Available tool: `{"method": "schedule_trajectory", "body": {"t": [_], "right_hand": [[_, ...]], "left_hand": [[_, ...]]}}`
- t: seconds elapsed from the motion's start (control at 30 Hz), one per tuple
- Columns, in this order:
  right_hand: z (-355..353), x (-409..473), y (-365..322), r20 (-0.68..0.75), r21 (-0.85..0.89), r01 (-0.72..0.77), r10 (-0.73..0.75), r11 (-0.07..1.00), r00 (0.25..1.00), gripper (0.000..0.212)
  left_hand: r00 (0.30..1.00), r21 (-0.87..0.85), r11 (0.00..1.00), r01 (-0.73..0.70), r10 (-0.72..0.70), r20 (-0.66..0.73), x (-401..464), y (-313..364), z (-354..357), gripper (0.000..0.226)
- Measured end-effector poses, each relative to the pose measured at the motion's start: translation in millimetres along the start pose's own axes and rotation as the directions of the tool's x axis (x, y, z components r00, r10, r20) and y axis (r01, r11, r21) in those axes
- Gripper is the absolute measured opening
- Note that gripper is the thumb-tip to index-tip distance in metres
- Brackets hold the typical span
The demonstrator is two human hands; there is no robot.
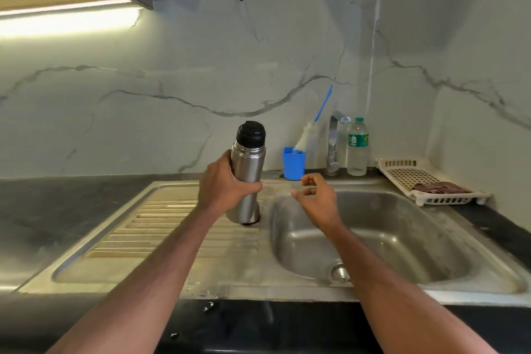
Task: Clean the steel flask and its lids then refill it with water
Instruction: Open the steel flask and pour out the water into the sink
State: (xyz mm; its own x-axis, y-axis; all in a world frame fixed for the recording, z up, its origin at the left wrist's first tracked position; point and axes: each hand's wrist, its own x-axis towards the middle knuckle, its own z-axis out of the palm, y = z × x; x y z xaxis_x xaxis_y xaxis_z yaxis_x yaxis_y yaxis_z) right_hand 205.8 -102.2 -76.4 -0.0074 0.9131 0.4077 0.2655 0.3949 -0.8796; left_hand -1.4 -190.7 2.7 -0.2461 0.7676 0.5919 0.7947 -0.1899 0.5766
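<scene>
A tall steel flask (248, 164) with a black lid (250, 134) on top stands slightly tilted on the ribbed draining board (149, 227), close to the basin's left rim. My left hand (222, 184) is wrapped around the flask's middle. To its right, over the basin's back left corner, my right hand (314, 195) hovers with fingers loosely curled and apart, holding nothing. A steel tap (333, 144) rises behind the sink basin (388, 238).
A blue cup (293, 163) holding a bottle brush with a blue handle stands behind the sink. A clear plastic water bottle (357, 146) is beside the tap. A white slotted rack (425, 181) with a dark cloth sits on the right counter. Dark countertop runs left and front.
</scene>
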Motion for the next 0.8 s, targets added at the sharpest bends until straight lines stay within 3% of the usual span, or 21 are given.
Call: {"method": "schedule_trajectory", "body": {"t": [0.17,0.37,0.53,0.7,0.8], "right_hand": [[-80,-7,16,-0.086,0.033,0.140,-0.137,0.990,0.987,0.007],[-107,-16,5,-0.117,0.264,0.234,-0.210,0.936,0.971,0.045],[-101,-11,9,-0.013,0.081,0.175,-0.174,0.981,0.985,0.054],[-92,-4,14,-0.117,-0.014,0.085,-0.086,0.996,0.989,0.052],[-84,-3,11,-0.145,-0.022,0.049,-0.052,0.999,0.988,0.046]], "left_hand": [[0.994,-0.147,0.989,0.011,0.005,0.108,-19,42,76,0.078],[0.962,-0.122,0.993,0.001,0.032,0.270,-40,59,151,0.073],[0.956,-0.046,0.999,0.003,0.010,0.292,-38,52,173,0.069],[0.922,0.099,0.990,-0.105,0.059,0.384,-41,53,175,0.060],[0.910,0.082,0.989,-0.121,0.078,0.408,-43,53,178,0.061]]}}
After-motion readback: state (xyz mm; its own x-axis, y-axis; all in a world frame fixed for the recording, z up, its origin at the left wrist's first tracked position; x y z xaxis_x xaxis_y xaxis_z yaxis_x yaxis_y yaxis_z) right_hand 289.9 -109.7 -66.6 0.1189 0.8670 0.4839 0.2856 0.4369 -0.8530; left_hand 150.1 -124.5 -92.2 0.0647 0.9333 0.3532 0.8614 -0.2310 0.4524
